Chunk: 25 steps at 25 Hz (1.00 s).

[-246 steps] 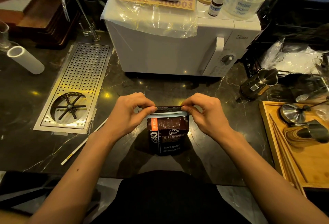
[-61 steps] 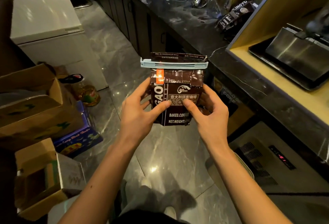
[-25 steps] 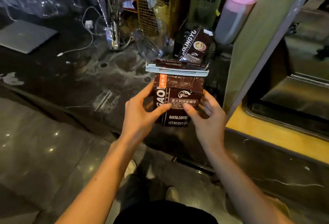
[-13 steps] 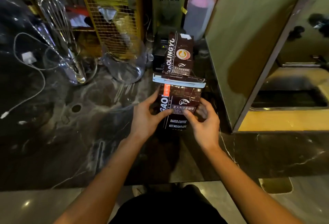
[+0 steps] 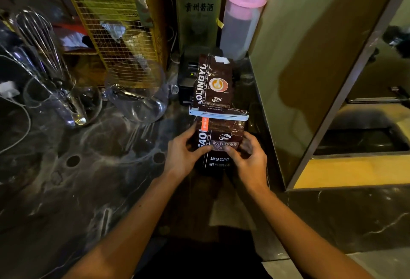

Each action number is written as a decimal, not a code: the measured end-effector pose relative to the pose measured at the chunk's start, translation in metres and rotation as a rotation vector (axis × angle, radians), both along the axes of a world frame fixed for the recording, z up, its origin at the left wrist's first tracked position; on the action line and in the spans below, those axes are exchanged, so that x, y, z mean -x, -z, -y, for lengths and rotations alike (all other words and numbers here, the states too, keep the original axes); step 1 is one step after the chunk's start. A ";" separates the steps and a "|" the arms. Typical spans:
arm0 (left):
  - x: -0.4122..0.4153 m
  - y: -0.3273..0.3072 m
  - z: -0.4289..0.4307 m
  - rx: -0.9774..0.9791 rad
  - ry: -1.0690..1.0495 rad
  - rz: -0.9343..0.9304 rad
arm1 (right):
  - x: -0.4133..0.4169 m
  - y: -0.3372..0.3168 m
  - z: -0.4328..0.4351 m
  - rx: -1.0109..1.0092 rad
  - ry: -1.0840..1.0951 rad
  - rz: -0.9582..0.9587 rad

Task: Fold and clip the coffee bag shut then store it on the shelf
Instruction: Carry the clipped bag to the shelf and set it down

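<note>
Head view: left hand [image 5: 182,159] and right hand [image 5: 250,161] both grip the dark brown foil coffee bag [image 5: 218,143], sealed by a pale blue plastic clip [image 5: 218,115], upright on the dark marble surface [image 5: 88,190].

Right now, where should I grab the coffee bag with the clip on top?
Hold the coffee bag by its two flat sides, below the clip, as the left hand and right hand do. It stands upright, and the clipped top is thin and floppy.

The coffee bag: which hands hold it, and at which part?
Both: left hand and right hand grip the coffee bag by its lower sides, below the clip.
</note>
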<state>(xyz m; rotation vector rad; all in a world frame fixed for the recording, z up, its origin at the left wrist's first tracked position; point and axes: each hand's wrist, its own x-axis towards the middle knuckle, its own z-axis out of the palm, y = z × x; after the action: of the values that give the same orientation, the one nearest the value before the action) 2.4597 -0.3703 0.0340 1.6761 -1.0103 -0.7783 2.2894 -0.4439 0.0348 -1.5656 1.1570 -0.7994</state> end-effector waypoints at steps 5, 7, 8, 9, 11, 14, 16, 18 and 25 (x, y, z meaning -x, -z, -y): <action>-0.009 0.007 0.017 -0.009 -0.012 -0.008 | -0.008 0.009 0.020 -0.012 -0.033 -0.002; -0.011 0.008 0.023 -0.008 -0.019 0.001 | -0.012 0.009 0.027 -0.006 -0.035 -0.001; -0.012 0.008 0.026 -0.006 -0.022 0.003 | -0.014 0.009 0.031 -0.003 -0.036 0.002; -0.013 0.008 0.030 -0.005 -0.024 -0.002 | -0.016 0.009 0.034 -0.003 -0.035 0.006; -0.016 0.008 0.035 -0.009 -0.028 -0.014 | -0.019 0.010 0.041 -0.002 -0.027 0.009; -0.018 0.010 0.039 -0.006 -0.053 -0.012 | -0.024 0.012 0.046 0.005 -0.030 -0.002; -0.018 0.010 0.038 -0.001 -0.079 -0.001 | -0.028 0.014 0.049 -0.002 -0.031 -0.006; -0.020 0.012 0.038 -0.008 -0.091 0.008 | -0.032 0.017 0.050 -0.001 -0.036 -0.014; -0.019 0.018 0.035 -0.038 -0.126 0.018 | -0.030 0.018 0.048 -0.001 -0.089 -0.058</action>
<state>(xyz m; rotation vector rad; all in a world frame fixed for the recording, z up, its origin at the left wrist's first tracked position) 2.4791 -0.4054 0.0163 1.7643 -0.8970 -0.7049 2.3198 -0.4920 0.0169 -1.6368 1.1207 -0.6989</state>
